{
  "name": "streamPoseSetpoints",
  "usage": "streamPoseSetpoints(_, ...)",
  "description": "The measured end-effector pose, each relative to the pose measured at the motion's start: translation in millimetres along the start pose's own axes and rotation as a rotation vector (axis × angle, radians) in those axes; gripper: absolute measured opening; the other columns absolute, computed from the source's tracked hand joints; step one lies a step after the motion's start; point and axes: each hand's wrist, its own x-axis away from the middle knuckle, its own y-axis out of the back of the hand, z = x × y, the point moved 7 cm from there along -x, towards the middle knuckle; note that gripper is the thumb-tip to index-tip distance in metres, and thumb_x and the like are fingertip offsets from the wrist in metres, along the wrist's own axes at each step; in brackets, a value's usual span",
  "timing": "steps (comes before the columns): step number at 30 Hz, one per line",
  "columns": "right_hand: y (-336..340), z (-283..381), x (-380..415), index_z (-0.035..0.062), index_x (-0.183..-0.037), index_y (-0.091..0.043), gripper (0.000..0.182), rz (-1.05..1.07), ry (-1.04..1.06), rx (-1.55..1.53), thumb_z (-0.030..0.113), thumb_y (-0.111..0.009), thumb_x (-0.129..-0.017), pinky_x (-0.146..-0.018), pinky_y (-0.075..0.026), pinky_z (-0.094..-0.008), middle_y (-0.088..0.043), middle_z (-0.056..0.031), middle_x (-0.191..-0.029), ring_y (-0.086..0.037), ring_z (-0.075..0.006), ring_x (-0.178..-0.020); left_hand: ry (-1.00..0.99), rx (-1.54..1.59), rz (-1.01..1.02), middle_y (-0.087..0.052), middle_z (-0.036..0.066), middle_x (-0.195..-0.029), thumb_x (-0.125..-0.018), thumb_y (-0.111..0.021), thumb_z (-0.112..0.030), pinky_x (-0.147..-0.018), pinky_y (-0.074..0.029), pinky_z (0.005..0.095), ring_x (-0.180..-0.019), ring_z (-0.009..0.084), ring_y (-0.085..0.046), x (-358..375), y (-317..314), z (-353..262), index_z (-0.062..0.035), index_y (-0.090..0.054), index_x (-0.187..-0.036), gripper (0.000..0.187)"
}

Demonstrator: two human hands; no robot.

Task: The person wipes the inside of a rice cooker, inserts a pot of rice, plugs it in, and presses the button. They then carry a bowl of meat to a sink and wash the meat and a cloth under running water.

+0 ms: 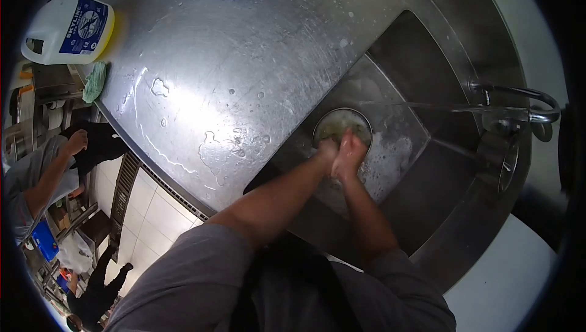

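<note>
Grey sleeves [201, 277] lead to left hand [326, 149] and right hand [349, 152] pressed together, grip unclear, over sink drain [342, 123].

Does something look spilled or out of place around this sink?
Yes. Water lies in puddles and streaks on the steel counter left of the sink. A white jug lies on its side by a green cloth at the counter's edge.

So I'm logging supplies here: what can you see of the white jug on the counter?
The white jug is plastic-looking, with a moulded handle and a blue label printed in white. It lies tilted at the far left corner of the wet steel counter, with yellow showing along one edge. A green cloth lies just beside it. No hand touches it.
</note>
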Motion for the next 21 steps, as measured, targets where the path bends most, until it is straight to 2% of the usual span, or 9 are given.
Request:
streamPoseSetpoints(3, -7, -95, -43, -0.0027, -0.070, -0.064, 0.049, 0.109, -0.140, 0.472, 0.038, -0.051, -0.092, -0.053, -0.042, -0.0418, -0.059, -0.0189, -0.058, -0.052, -0.0345, -0.048, 0.137, 0.162, -0.082, -0.065, 0.010, -0.088, -0.088, -0.052, -0.031, -0.075, -0.048, 0.0372, -0.082, 0.0238, -0.062, 14, 4, -16, -0.0060, -0.062, -0.092, 0.027)
streamPoseSetpoints(6, -25, -191, -47, -0.0024, -0.074, -0.066, 0.047, 0.145, -0.036, 0.888, 0.038, -0.051, -0.092, -0.055, -0.042, -0.0458, -0.060, -0.0189, -0.059, -0.055, -0.0387, -0.052, -0.068, -0.167, -0.087, -0.065, 0.010, -0.091, -0.094, -0.043, -0.042, -0.079, -0.047, 0.0393, -0.083, 0.0248, -0.062, -9, 16, -5, -0.0046, -0.061, -0.096, 0.041)
streamPoseSetpoints(7, -32, -137, -31, -0.0024, -0.069, -0.062, 0.049, 0.027, 0.484, 0.775, 0.038, -0.050, -0.093, -0.053, -0.042, -0.0395, -0.059, -0.0143, -0.058, -0.055, -0.0275, -0.052, -0.077, -0.110, -0.199, -0.064, 0.010, -0.090, -0.095, -0.037, -0.046, -0.079, -0.047, 0.0393, -0.082, 0.0250, -0.062, -14, 28, 1, -0.0047, -0.060, -0.100, 0.048)
streamPoseSetpoints(10, -25, -51, -7, -0.0005, -0.062, -0.056, 0.050, 0.078, -0.319, 0.019, 0.036, -0.048, -0.095, -0.052, -0.041, -0.0315, -0.054, -0.0066, -0.055, -0.051, -0.0135, -0.054, 0.061, 0.049, -0.280, -0.061, 0.013, -0.100, -0.096, -0.023, -0.054, -0.081, -0.048, 0.0386, -0.084, 0.0255, -0.061, -18, 41, -1, -0.0014, -0.053, -0.119, 0.065)
streamPoseSetpoints(12, -18, 27, 28, 0.0005, -0.058, -0.050, 0.052, 0.152, -0.140, -0.130, 0.036, -0.047, -0.096, -0.050, -0.038, -0.0263, -0.047, -0.0011, -0.054, -0.043, -0.0060, -0.055, -0.051, -0.217, 0.101, -0.056, 0.011, -0.122, -0.095, -0.045, -0.036, -0.090, -0.046, 0.0348, -0.112, 0.0235, -0.053, -70, 43, 19, -0.0073, -0.049, -0.128, 0.044)
streamPoseSetpoints(14, -9, 65, 40, 0.0005, -0.058, -0.049, 0.051, 0.044, -0.008, -0.176, 0.035, -0.049, -0.096, -0.049, -0.036, -0.0264, -0.046, -0.0002, -0.053, -0.042, -0.0065, -0.053, -0.172, 0.139, 0.336, -0.058, 0.012, -0.118, -0.095, -0.047, -0.032, -0.086, -0.048, 0.0314, -0.106, 0.0214, -0.057, -123, 39, 64, -0.0039, -0.052, -0.123, 0.040)
streamPoseSetpoints(16, -3, 61, 28, 0.0005, -0.057, -0.049, 0.051, -0.065, 0.134, -0.231, 0.033, -0.050, -0.096, -0.048, -0.035, -0.0264, -0.045, 0.0008, -0.051, -0.041, -0.0070, -0.050, 0.041, 1.328, 0.559, -0.061, 0.011, -0.085, -0.094, -0.039, -0.055, -0.058, -0.049, 0.0347, -0.071, 0.0215, -0.060, -172, 10, 94, -0.0023, -0.059, -0.107, 0.058)
streamPoseSetpoints(19, 6, -10, -27, 0.0002, -0.056, -0.047, 0.047, -0.192, -0.093, -0.138, 0.026, -0.054, -0.094, -0.048, -0.034, -0.0252, -0.045, 0.0015, -0.052, -0.039, -0.0070, -0.050, 0.182, -0.093, -0.057, -0.059, 0.010, -0.084, -0.093, -0.047, -0.049, -0.053, -0.048, 0.0354, -0.067, 0.0210, -0.059, 9, 4, -5, -0.0018, -0.058, -0.105, 0.050)
streamPoseSetpoints(21, 7, -20, -35, -0.0015, -0.062, -0.054, 0.038, -0.140, -0.359, -0.306, 0.020, -0.053, -0.094, -0.050, -0.036, -0.0259, -0.050, -0.0008, -0.054, -0.043, -0.0067, -0.053, 0.099, -0.076, 0.031, -0.059, 0.009, -0.083, -0.091, -0.050, -0.049, -0.050, -0.047, 0.0352, -0.064, 0.0201, -0.058, 8, 4, -7, -0.0029, -0.058, -0.103, 0.049)
